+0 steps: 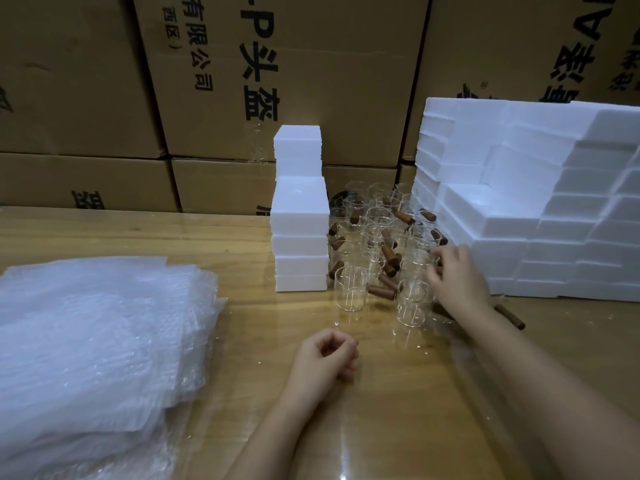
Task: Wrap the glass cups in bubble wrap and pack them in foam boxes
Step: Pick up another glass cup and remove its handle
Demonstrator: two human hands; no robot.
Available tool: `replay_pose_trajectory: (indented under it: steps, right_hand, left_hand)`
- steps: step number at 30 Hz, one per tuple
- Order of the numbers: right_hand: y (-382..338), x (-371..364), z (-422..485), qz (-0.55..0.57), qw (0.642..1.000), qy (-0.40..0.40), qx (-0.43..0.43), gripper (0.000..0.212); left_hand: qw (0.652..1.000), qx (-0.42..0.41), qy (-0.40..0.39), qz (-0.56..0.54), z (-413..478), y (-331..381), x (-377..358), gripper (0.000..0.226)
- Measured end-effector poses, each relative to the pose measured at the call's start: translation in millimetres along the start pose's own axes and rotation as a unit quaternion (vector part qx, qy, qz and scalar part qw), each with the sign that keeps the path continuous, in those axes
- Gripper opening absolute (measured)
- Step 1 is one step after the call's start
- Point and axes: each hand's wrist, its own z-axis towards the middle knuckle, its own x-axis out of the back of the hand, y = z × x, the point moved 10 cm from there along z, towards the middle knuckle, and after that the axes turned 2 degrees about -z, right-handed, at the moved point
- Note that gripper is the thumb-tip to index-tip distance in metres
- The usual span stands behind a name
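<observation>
Clear glass cups with brown wooden handles (350,287) are standing upright, mouths up, handles sticking sideways all ways, between a white foam box stack (300,216) and a larger foam box pile (540,202). Right hand (457,275) is curling fingers at one rim, grip unclear. Left hand (325,358) is resting loosely curled, empty, on glossy wooden table (242,323). Bubble wrap sheets (97,341) are lying left, printed cardboard cartons (311,64) behind.
</observation>
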Motion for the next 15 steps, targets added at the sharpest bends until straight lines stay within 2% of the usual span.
replay_pose_trajectory:
  steps: [2,7,11,15]
  right_hand:
    - [-10,8,9,0.007,1.0,0.017,0.025,0.035]
    - [-54,-21,11,0.011,0.994,-0.086,0.064,0.055]
    - [-71,-24,8,-0.02,0.995,-0.043,0.091,0.033]
    - [-66,-10,-5,0.074,0.994,0.011,0.076,0.025]
  left_hand:
    - [1.0,0.003,0.001,-0.002,1,-1,0,0.016]
    - [1.0,0.005,0.001,-0.003,1,-1,1,0.015]
    - [1.0,0.004,0.0,-0.014,2,-1,1,0.017]
    - [1.0,0.005,0.003,-0.029,1,-1,3,0.016]
